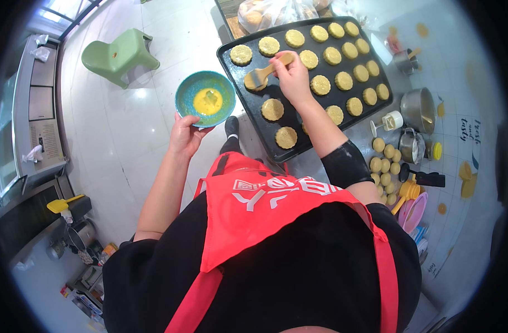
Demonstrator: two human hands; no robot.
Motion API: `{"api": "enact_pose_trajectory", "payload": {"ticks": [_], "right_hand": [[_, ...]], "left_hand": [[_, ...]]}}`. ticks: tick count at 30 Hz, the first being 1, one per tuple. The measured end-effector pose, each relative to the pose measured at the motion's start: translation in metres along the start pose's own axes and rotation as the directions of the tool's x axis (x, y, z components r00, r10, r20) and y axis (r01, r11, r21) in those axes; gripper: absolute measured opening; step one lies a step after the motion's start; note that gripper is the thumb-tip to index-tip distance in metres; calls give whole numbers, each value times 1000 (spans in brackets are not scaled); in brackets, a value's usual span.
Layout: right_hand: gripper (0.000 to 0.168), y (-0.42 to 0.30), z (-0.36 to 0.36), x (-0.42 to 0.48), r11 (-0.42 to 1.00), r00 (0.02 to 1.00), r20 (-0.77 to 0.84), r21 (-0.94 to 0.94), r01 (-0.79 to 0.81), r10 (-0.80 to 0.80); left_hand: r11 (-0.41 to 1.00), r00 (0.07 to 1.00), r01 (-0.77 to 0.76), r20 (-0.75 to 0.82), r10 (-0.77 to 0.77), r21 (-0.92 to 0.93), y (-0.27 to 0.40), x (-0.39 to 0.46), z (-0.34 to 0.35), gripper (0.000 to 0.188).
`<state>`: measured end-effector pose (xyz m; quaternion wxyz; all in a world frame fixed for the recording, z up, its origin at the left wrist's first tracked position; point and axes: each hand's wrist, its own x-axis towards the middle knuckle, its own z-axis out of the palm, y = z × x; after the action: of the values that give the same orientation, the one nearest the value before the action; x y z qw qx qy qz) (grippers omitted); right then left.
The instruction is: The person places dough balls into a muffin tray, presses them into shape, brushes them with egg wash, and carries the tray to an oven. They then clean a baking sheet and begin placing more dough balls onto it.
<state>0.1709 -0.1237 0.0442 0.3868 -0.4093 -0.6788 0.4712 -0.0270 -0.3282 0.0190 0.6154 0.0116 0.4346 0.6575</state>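
My left hand [187, 135] grips the rim of a blue-green bowl [185, 89], held over the floor just left of the tray. Yellow beaten egg [206, 102] lies in its bottom. In my right hand [292, 79] is a pastry brush [264, 74] with a wooden handle. Its bristles rest on a round, scallop-edged pastry [260, 88], which they partly cover. That pastry sits near the left edge of a black baking tray [254, 120]. Several more such pastries [320, 85] stand on the tray in rows, some with a shiny top. My right forearm hides part of the front rows.
Right of the tray are a plunger-type pastry mould [389, 122], steel pots [418, 110], several dough balls [385, 166], a yellow scoop [409, 190] and a pink bowl [416, 212]. Plastic bags [274, 16] lie behind it. A green plastic stool [122, 54] stands on the floor at left.
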Motion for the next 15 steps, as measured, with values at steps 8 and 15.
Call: {"api": "enact_pose_trajectory", "payload": {"ticks": [8, 15], "right_hand": [[14, -2, -12, -21, 992, 999, -37, 128, 24, -19], [10, -13, -58, -34, 995, 978, -208, 91, 45, -26]], "left_hand": [[1000, 999, 22, -35, -22, 0, -6, -4, 10, 52], [1000, 1000, 1, -24, -1, -14, -9, -13, 13, 52]]}}
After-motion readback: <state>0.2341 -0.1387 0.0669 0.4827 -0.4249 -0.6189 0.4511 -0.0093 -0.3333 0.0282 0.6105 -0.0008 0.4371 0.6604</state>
